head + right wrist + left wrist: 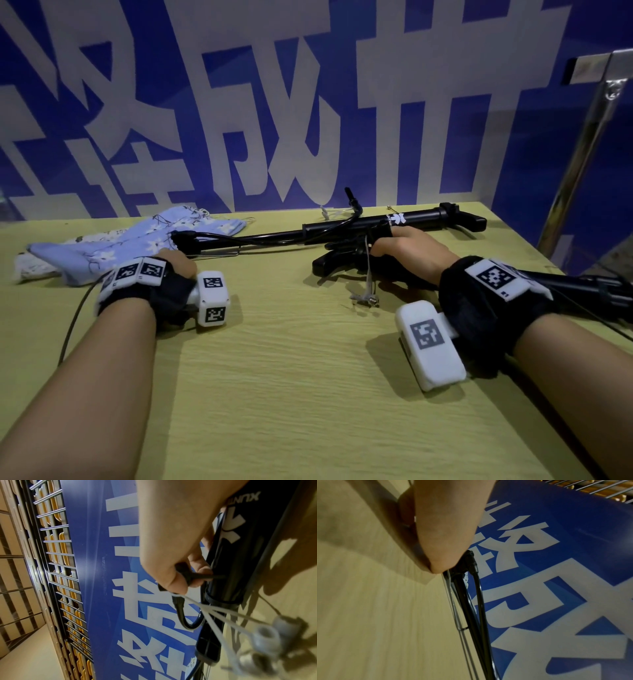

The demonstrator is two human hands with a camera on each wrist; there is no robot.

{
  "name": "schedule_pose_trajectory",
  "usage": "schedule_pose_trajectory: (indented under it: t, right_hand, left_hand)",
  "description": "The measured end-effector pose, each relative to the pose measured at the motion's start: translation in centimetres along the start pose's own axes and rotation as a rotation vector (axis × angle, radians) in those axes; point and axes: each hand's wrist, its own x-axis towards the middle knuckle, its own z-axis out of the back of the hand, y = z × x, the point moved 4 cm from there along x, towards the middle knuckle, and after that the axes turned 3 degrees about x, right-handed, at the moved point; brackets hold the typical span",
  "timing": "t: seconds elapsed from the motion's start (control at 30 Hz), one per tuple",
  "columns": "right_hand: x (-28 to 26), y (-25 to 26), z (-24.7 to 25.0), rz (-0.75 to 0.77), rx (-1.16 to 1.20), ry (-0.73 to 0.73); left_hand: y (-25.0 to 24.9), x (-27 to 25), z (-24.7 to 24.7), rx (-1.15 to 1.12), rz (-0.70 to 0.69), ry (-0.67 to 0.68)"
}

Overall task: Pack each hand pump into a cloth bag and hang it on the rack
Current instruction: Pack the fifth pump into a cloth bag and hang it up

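Two black hand pumps lie on the wooden table. The back pump stretches left to right, and its barrel bears a white logo. The near pump runs off under my right wrist. My right hand sits between them. Its thumb and forefinger pinch a black hose fitting beside the back pump's barrel. My left hand is at the back pump's left end, with a fingertip touching it; its grip is hidden. Light blue flowered cloth bags lie at the back left.
A metal rack post rises at the right behind the table. White ties with small adaptors hang from the pump onto the table. A blue board with white characters stands along the table's far edge. A wire grille shows beyond it.
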Motion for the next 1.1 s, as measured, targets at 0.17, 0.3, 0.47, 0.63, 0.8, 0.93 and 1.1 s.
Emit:
schedule_pose_trajectory:
  t: [0.17, 0.3, 0.47, 0.63, 0.8, 0.93, 1.1]
  right_hand:
    - [-0.4, 0.1, 0.0, -0.042, -0.025, 0.012]
    - [-1.3, 0.6, 0.0, -0.050, 0.045, 0.061]
    - [-2.3, 1.3, -0.3, 0.029, -0.026, 0.048]
    - [-2.2, 1.2, -0.4, 0.044, -0.118, -0.038]
    - [-2.6, 1.4, -0.5, 0.043, -0.139, -0.034]
    - [-2.7, 1.4, -0.5, 0.057, -0.157, -0.017]
    - [-2.2, 0.9, -0.3, 0.022, -0.126, -0.029]
  left_hand:
    - [-1.4, -2.5, 0.2, 0.156, -0.047, 0.053]
    - [-2.8, -5.0, 0.5, 0.191, -0.076, 0.110]
    - [-0.9, -5.4, 0.7, 0.027, -0.007, 0.028]
    - [3.4, -5.7, 0.4, -0.358, 0.177, -0.095]
    - [5.6, -5.9, 3.4, -0.675, 0.217, -0.465]
    - [4.3, -6.1, 7.5, -0.722, 0.029, -0.679]
    - [0.7, -7.7, 11.8, -0.912, -0.221, -0.711]
